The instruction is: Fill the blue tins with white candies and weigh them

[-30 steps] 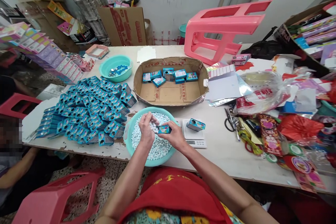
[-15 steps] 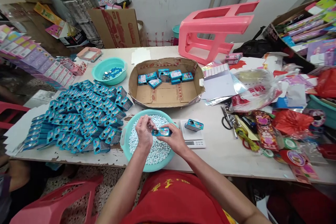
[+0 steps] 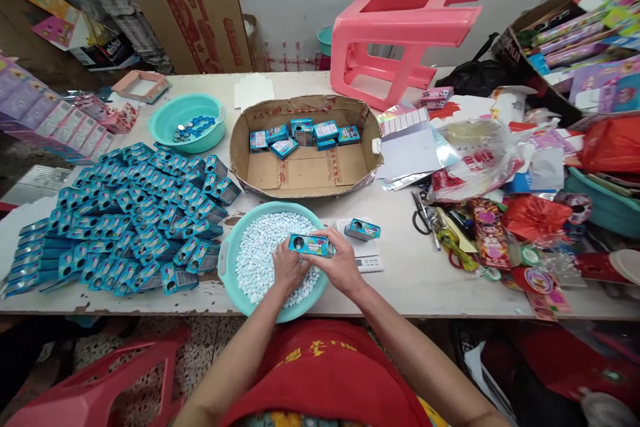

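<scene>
My right hand (image 3: 341,263) holds a small blue candy box (image 3: 309,245) over the basin's right part, its printed side with a round dark hole facing up. My left hand (image 3: 290,269) is down at the white candies (image 3: 257,247), just below the box; its fingertips are hidden by the box and the pieces. These candies fill a turquoise basin (image 3: 226,273) at the table's front edge. Right of the basin, another blue box (image 3: 363,229) stands on a white kitchen scale (image 3: 371,263).
A large group of blue boxes (image 3: 145,220) covers the table's left. Behind the basin sits a cardboard tray (image 3: 305,180) with several blue boxes. A turquoise bowl (image 3: 213,140) holds blue discs. Scissors (image 3: 423,213), plastic bags (image 3: 470,160) and a pink stool (image 3: 380,27) are at right.
My left hand has lowered from above the basin to the candies beneath the box. The box stays in my right hand, tilted more upward. The camera view has shifted slightly.
</scene>
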### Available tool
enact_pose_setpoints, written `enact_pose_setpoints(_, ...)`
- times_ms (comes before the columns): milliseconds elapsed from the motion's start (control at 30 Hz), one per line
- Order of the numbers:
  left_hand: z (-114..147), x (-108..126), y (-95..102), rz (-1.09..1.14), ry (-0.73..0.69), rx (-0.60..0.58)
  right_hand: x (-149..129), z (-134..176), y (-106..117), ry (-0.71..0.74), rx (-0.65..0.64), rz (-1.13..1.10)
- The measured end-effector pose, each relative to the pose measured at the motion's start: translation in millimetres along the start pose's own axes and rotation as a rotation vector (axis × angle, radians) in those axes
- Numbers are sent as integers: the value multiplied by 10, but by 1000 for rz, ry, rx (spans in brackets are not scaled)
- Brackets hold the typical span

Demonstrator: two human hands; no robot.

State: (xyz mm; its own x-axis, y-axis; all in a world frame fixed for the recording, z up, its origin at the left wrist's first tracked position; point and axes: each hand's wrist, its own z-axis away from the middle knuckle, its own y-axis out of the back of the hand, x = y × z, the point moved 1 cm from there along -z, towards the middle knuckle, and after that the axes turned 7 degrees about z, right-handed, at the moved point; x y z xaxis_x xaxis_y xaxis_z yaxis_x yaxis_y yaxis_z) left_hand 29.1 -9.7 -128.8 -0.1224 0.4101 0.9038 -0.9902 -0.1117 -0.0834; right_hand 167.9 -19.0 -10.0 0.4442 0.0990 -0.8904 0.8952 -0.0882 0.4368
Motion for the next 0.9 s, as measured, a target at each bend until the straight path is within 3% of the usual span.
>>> enact_pose_setpoints(67,-17,-64,29,-433,-165,-89,98,-40,-60,-8,0,24)
enact_pose_setpoints(133,-75,-87,146,-593,-279,-44,195,-59,-116,-18,7,36)
enact_pose_setpoints(233,-150,-33,350,-433,-276,145,282,-34,-164,-11,-6,43)
enact_pose_setpoints(333,-93,171,412,-295,-251,235,322,21,-196,-12,-20,57)
enact_pose_setpoints(500,195,697,230,487,-238,145,333,85,-343,17,-61,120)
enact_pose_setpoints(567,268,858,155,663,-217,123,292,99,-412,46,-93,168)
enact_pose_setpoints(667,306,990,109,756,-193,153,200,108,-465,76,-137,222)
enact_pose_setpoints(900,271,1073,106,702,-252,220,73,87,-409,59,-126,235)
